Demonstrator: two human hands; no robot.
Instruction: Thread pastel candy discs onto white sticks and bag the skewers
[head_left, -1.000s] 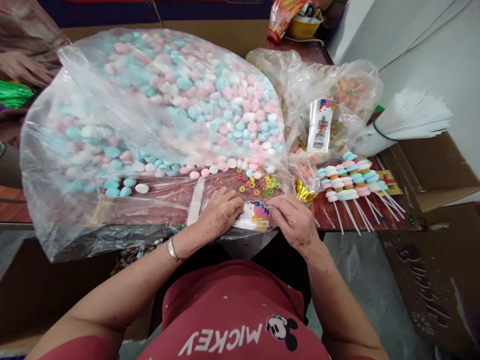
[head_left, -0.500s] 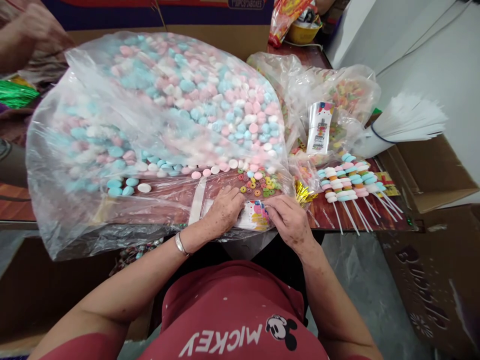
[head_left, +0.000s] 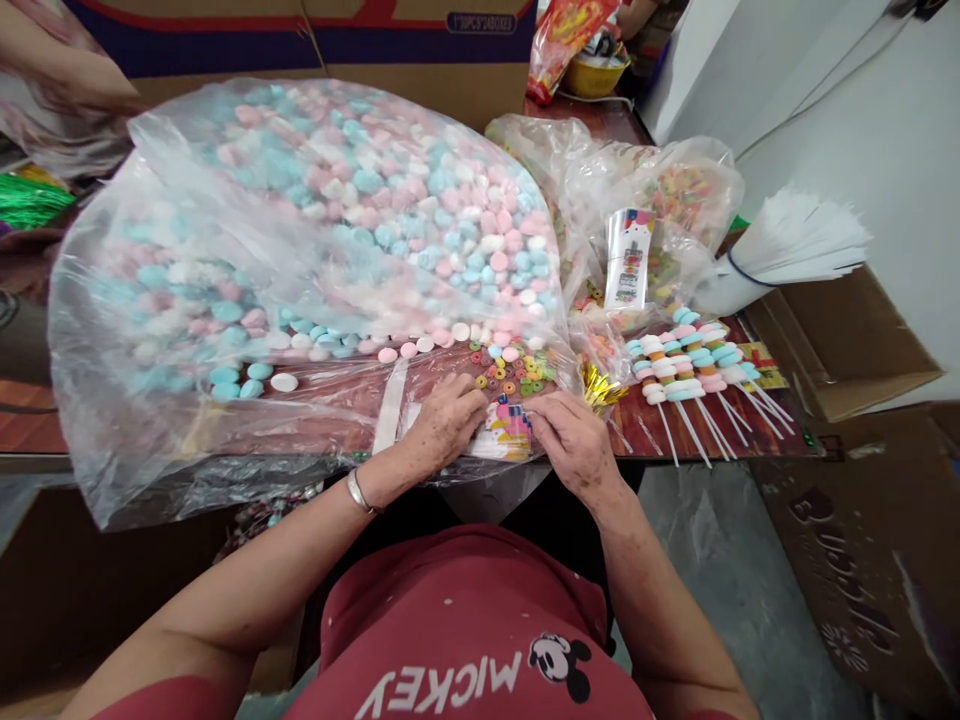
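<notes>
Two hands at the near edge of the table: laying the left hand over one side of a stack of printed packets, fingers curling downward, not showing whether grasping or merely resting. Pinching the stack's far right corner with the right hand, thumb and forefinger closing together there. Seeing the stack lying flat between both hands, directly before the body. Judging from that pinch, handling the packets by their edges, with several apparently remaining in the stack.

Just beyond, finding loose gummy rings. To the right, passing gold tinsel and reaching candy skewers lying side by side, seemingly threaded and done. To the left, noting blue candies lying apart from the main heap.

Farther off, facing a large candy bag, apparently leaving plenty loose and unthreaded. Behind the skewers, seeing a second packet stack propping against a gummy bag, plus a white stick bundle, probably awaiting use. At the back, seeing a cardboard box and, far left, a co-worker's arm.
</notes>
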